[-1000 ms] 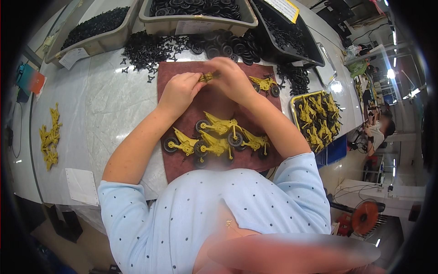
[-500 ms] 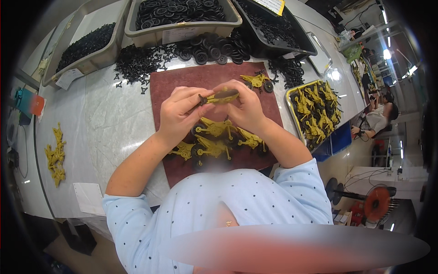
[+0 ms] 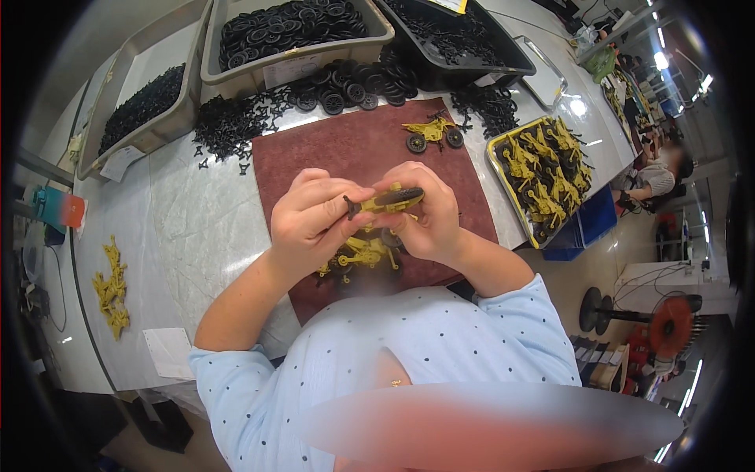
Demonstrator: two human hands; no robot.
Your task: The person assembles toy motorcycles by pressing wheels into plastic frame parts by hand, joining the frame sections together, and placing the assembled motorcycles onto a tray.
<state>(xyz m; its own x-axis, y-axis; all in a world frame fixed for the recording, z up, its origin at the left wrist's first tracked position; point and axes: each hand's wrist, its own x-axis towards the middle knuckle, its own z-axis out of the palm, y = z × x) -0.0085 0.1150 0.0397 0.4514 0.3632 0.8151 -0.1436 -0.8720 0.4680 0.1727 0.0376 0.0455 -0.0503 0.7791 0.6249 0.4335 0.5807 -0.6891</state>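
Above a dark red cloth mat [image 3: 314, 145], both hands grip one yellow toy motorcycle [image 3: 385, 201] with a black wheel facing up. My left hand [image 3: 311, 219] is closed, pinching the toy's left end beside a small black forked part [image 3: 351, 207]. The fingers of my right hand [image 3: 432, 214] wrap round the other end, by the wheel. Below them lie more yellow toy motorcycles [image 3: 366, 253], partly hidden by my hands. Another toy motorcycle [image 3: 432, 132] with two black wheels stands at the mat's far right.
Loose black wheels [image 3: 358, 86] and small black parts [image 3: 228, 126] lie beyond the mat. A grey bin of wheels [image 3: 295, 59], another grey bin [image 3: 149, 110] and a black bin [image 3: 495, 67] stand behind. To the right is a tray [image 3: 503, 185] of yellow toys; yellow pieces [image 3: 112, 287] lie far left.
The view has shifted and turned slightly. My hands have come lower over the mat, still gripping the toy motorcycle, and its wheel now faces up more plainly.
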